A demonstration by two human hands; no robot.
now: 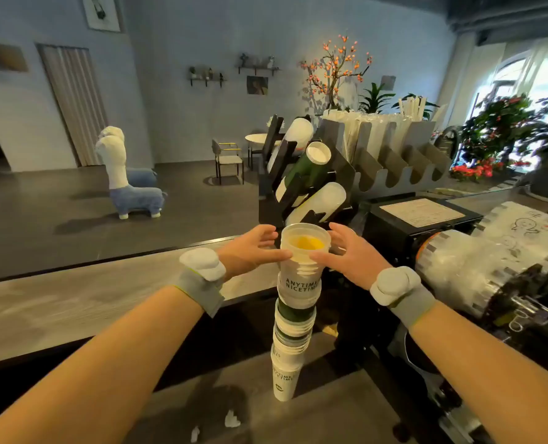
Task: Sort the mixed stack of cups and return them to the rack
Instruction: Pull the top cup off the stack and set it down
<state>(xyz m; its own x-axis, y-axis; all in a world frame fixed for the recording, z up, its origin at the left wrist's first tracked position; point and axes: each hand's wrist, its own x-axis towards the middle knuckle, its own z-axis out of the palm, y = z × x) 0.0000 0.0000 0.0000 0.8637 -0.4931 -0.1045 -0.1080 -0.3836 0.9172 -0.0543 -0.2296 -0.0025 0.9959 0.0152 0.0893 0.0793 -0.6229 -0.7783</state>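
Observation:
A tall mixed stack of cups (293, 318) stands upright on the lower counter, with white printed cups and a dark green one nested in it. The top cup (304, 246) is clear plastic with a yellow bottom showing inside. My left hand (253, 251) and my right hand (346, 256) sit on either side of that top cup, fingertips touching its rim and wall. Just behind stands the black cup rack (343, 169), holding slanted rows of white, green and clear cups.
A grey metal holder with lids and straws (394, 152) stands right of the rack. A black sealing machine with a roll of printed film (477, 251) fills the right side. A raised wooden bar top (74, 302) runs along the left. Scraps of paper (232, 418) lie on the lower counter.

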